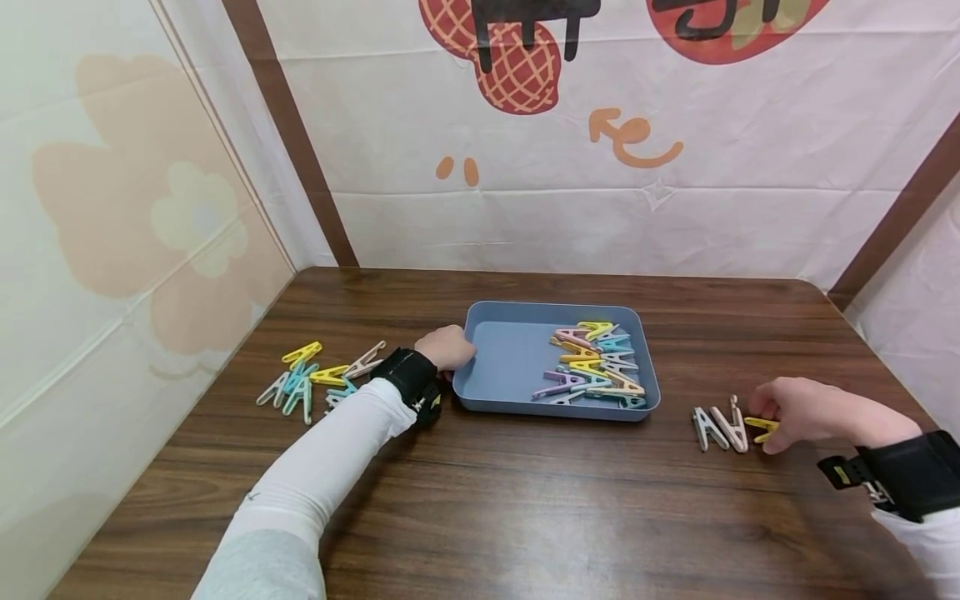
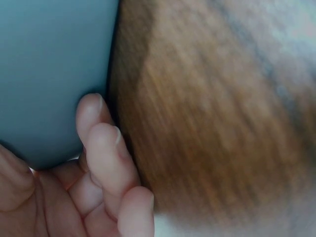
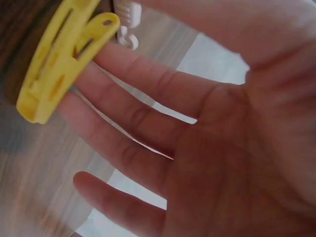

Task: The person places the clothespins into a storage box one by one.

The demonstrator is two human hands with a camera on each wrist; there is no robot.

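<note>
My left hand [image 1: 447,348] holds the left end of the blue-grey tray [image 1: 487,310]. In the left wrist view its fingers [image 2: 111,158] bend against the tray's wall. Over at the right, my right hand [image 1: 813,410] pinches a yellow clothespin [image 1: 762,425] at table level. In the right wrist view that yellow clothespin [image 3: 49,64] lies by the fingertips, with the thumb's tip out of frame. Just left of it are a pale clothespin [image 1: 733,427] and a greyish one [image 1: 707,428]. Clothespins of several colours [image 1: 592,367] lie piled in the tray's right half.
Left of the tray, a loose group of yellow, blue, green and pale clothespins [image 1: 300,379] lies on the brown wooden table [image 1: 525,500], beside the left forearm. A printed cloth [image 1: 480,225] hangs behind the table's back edge, with another along the left side.
</note>
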